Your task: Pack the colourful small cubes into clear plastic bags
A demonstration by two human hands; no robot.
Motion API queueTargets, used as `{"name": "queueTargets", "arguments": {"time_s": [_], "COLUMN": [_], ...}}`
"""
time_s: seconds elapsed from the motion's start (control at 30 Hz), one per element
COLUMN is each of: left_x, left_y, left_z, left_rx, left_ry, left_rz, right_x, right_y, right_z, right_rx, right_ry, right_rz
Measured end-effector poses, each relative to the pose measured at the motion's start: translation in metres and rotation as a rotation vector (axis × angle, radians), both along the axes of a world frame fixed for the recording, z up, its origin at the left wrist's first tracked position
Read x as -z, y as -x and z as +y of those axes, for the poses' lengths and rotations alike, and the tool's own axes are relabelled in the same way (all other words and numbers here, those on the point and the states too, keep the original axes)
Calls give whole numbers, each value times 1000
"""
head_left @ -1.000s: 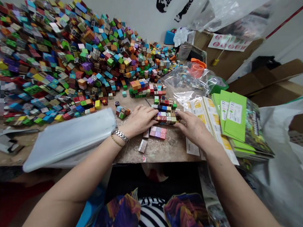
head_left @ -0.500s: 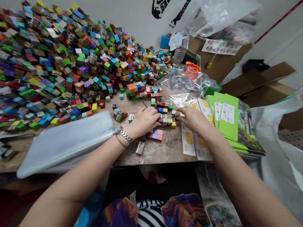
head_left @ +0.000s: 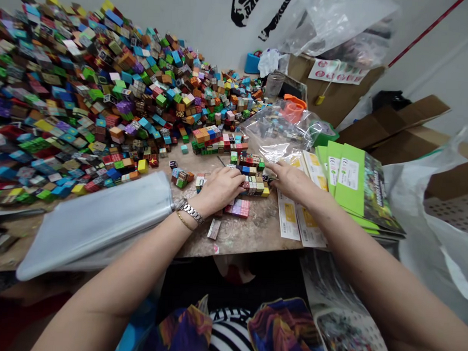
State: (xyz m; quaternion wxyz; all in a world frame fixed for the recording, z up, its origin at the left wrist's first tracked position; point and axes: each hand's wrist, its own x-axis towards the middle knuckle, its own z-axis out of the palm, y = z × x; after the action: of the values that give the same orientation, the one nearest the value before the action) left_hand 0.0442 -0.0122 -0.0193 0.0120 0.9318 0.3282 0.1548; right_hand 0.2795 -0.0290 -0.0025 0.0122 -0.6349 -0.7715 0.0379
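Observation:
Small printed cubes stand in short rows on the worktable. My left hand [head_left: 220,188] lies over the near rows, its fingers curled down onto a row of pale and brown cubes [head_left: 253,185]; its thumb is hidden. My right hand [head_left: 289,178] is at the right end of these rows, thumb and forefinger apart. Beside its fingertips sits a small dark cube [head_left: 265,177]; whether they touch it I cannot tell. Pink and purple cubes [head_left: 238,208] lie flat in front of my left hand. Another block of joined cubes [head_left: 206,136] stands behind.
A large heap of loose cubes [head_left: 87,88] fills the table's left and back. Clear plastic sleeves [head_left: 102,217] lie at front left. On the right are white-and-yellow cards [head_left: 290,218], green packages [head_left: 349,184], a clear bag [head_left: 274,136] and cardboard boxes [head_left: 404,125].
My right hand has moved slightly left, towards the row end, and the small cubes there now sit closer to the row. My left hand stays on the rows. The view has shifted a little.

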Motion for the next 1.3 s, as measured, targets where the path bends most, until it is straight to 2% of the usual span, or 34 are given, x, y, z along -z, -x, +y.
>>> {"name": "queueTargets", "arguments": {"time_s": [0.17, 0.4, 0.77, 0.93, 1.07, 1.3], "left_x": [1, 4, 4, 4, 4, 3], "left_y": [0, 1, 1, 0, 0, 0], "left_z": [0, 0, -1, -2, -2, -1], "left_rx": [-14, -5, -5, -18, -14, -17], "left_ry": [-15, -34, -56, -51, -41, -28], "left_rz": [9, -21, -31, -38, -38, -36], "right_x": [2, 6, 4, -1, -5, 0], "right_y": [1, -6, -6, -6, -9, -14], "right_z": [2, 3, 2, -2, -4, 3], "right_rx": [-29, 72, 60, 48, 19, 1], "right_ry": [32, 13, 28, 51, 39, 84], "right_rz": [35, 43, -12, -105, -82, -99]}}
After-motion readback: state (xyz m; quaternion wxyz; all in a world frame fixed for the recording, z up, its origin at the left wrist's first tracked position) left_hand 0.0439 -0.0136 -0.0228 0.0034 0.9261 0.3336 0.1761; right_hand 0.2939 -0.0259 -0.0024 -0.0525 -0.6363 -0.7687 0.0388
